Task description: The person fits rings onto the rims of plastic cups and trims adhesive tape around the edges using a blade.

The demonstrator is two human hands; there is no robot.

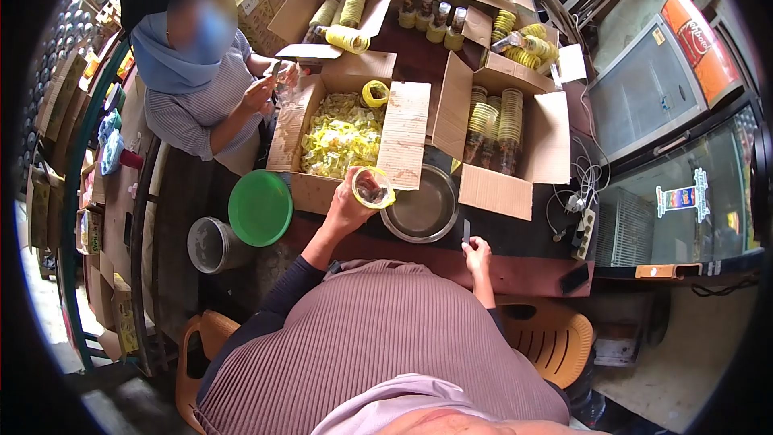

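Observation:
My left hand [345,211] is closed around a clear plastic cup [371,190] with a yellow rim and something dark red-brown inside. It is held over the near right corner of an open cardboard box [407,133], which is full of yellow and clear plastic scraps [342,131]. A yellow ring [375,94] lies on top of those scraps at the back. My right hand [478,256] grips a small knife [466,230], its flat blade pointing away from me. Between my hands stands a round metal bowl [420,206] on the dark table.
A green basin [259,208] and a grey bucket [211,247] stand at left. Another box [550,133] holds stacked yellow-rimmed cups [510,125]. A power strip [584,234], cables and a phone [574,278] lie right. A co-worker [193,73] handles clear plastic across the table.

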